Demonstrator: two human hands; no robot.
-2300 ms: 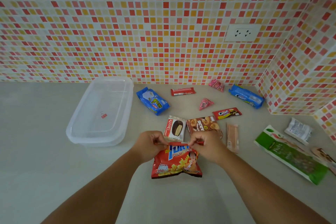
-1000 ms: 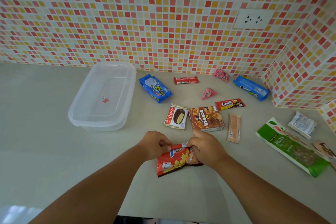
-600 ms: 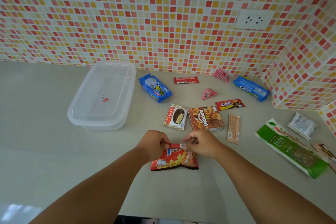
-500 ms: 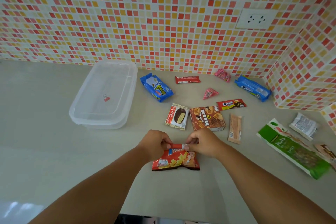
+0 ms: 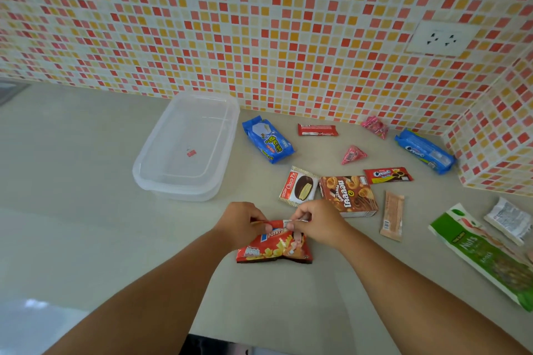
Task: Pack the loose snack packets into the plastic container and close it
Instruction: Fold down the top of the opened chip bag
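Note:
A red potato-snack bag (image 5: pixel 274 249) lies on the counter in front of me. My left hand (image 5: pixel 240 223) and my right hand (image 5: pixel 318 222) both pinch its folded top edge. The clear plastic container (image 5: pixel 150 179) sits to the back left with its lid on. Loose packets lie behind the bag: a Choco Pie (image 5: pixel 300 186), a brown biscuit box (image 5: pixel 347 196), a blue wafer pack (image 5: pixel 268 140), a red bar (image 5: pixel 317 130), a pink triangle packet (image 5: pixel 353 154), a red Cream-O packet (image 5: pixel 388 175) and a blue Cream-O pack (image 5: pixel 424 150).
To the right lie a tan bar (image 5: pixel 392 215), a long green nuts bag (image 5: pixel 487 253), a white sachet (image 5: pixel 509 219) and a pink packet (image 5: pixel 375 126) by the tiled wall. A tiled corner block (image 5: pixel 499 138) juts out at the right. The counter's front edge (image 5: pixel 230 340) is close below.
The bag's top has been folded down between both hands, so the bag looks shorter than before. Both hands stay at its top edge.

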